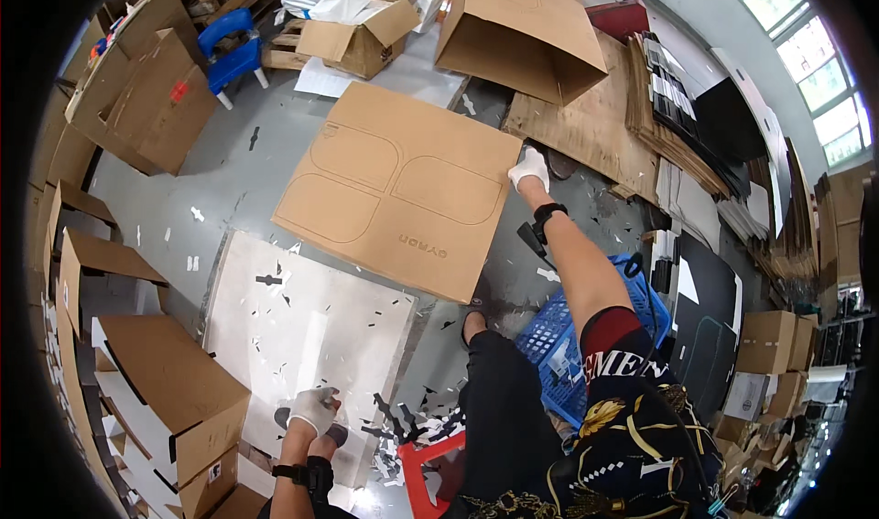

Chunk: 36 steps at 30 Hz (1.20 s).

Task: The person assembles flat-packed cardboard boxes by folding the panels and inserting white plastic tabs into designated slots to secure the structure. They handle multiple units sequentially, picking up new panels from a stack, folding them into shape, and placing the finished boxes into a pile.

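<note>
At one o'clock from left hand (314, 409), nine from right hand (530, 169): cardboard panel (394, 189), longer axis roughly ten-to-four. Right hand nearer, curled at panel's two-o'clock corner; firm grip, can't tell. Left hand well apart, half-curled over white board (357, 336); contents unclear.

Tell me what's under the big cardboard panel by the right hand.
Grey floor and a pale board show beside the cardboard panel; whatever lies directly beneath it is covered.
</note>
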Tool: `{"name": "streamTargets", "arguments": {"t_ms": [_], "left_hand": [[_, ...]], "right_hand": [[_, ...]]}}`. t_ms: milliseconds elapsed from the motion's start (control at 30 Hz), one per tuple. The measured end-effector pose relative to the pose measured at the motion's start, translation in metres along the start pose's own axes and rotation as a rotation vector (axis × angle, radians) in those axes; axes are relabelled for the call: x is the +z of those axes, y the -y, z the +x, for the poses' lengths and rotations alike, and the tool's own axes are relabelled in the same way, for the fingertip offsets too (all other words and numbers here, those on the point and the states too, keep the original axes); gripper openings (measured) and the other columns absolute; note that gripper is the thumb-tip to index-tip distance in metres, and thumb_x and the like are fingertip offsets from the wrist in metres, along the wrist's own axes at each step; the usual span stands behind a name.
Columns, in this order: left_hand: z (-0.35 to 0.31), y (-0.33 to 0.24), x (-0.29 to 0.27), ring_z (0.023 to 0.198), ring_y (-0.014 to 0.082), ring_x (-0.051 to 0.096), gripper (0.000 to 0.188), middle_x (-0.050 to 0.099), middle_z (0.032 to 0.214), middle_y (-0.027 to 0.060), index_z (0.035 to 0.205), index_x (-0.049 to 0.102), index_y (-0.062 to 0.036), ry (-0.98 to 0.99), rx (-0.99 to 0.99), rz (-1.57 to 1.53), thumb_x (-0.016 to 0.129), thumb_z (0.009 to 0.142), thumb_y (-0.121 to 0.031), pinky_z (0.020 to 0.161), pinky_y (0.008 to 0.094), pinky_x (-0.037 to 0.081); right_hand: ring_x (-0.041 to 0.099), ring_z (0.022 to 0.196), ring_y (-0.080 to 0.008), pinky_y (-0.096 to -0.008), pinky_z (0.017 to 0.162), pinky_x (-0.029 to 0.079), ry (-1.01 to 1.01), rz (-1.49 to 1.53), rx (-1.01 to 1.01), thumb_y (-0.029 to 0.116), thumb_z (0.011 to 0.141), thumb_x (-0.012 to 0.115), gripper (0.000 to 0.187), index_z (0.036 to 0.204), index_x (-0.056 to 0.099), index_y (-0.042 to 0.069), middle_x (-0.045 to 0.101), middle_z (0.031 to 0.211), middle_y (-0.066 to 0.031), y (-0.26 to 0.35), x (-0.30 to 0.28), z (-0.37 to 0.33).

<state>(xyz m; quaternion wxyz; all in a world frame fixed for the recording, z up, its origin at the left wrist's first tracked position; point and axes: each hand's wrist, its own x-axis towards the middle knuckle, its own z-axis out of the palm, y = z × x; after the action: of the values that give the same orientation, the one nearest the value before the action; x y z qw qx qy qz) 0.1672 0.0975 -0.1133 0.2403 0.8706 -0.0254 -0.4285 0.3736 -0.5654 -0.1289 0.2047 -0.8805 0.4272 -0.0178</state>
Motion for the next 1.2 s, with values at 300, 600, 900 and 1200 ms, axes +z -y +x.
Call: {"name": "streamTargets", "arguments": {"t_ms": [300, 600, 900, 1200], "left_hand": [[0.119, -0.248, -0.008, 0.141, 0.0401, 0.037, 0.076, 0.043, 0.153, 0.0143, 0.145, 0.047, -0.0114, -0.332, 0.521, 0.427, 0.08, 0.076, -0.016, 0.112, 0.0471, 0.04], [0.102, -0.139, -0.006, 0.129, 0.0368, 0.052, 0.079, 0.049, 0.148, 0.0163, 0.147, 0.046, -0.0115, -0.323, 0.205, -0.262, 0.084, 0.077, -0.016, 0.106, 0.0448, 0.046], [-0.067, -0.162, -0.065, 0.102, 0.0334, 0.062, 0.064, 0.056, 0.13, 0.0176, 0.151, 0.033, -0.012, -0.413, -0.173, -0.906, 0.06, 0.095, -0.027, 0.075, 0.0503, 0.059], [-0.02, 0.053, 0.0, 0.082, 0.0249, 0.062, 0.026, 0.068, 0.095, 0.0141, 0.103, 0.065, 0.003, -0.558, -0.209, -0.463, 0.054, 0.086, -0.014, 0.072, 0.0371, 0.05]], "right_hand": [[0.065, 0.116, -0.0346, -0.0398, 0.097, 0.053, 0.209, -0.301, -0.208, 0.045, 0.058, 0.093, 0.08, 0.119, 0.065, 0.002, 0.068, 0.124, -0.0179, 0.003, 0.006, 0.081], [0.065, 0.078, -0.0406, -0.0428, 0.07, 0.053, 0.565, 0.108, -0.885, 0.027, 0.064, 0.079, 0.038, 0.094, 0.069, 0.007, 0.069, 0.086, -0.02, 0.066, -0.105, -0.13], [0.072, 0.091, -0.0393, -0.0459, 0.076, 0.058, 1.245, -0.34, -1.427, 0.04, 0.081, 0.074, 0.037, 0.091, 0.077, 0.005, 0.073, 0.089, -0.021, 0.133, -0.105, -0.411], [0.069, 0.1, -0.0418, -0.0466, 0.084, 0.056, 0.567, -0.319, -1.05, 0.023, 0.082, 0.065, 0.032, 0.1, 0.073, -0.001, 0.07, 0.108, -0.0259, 0.137, -0.035, -0.347]]}}
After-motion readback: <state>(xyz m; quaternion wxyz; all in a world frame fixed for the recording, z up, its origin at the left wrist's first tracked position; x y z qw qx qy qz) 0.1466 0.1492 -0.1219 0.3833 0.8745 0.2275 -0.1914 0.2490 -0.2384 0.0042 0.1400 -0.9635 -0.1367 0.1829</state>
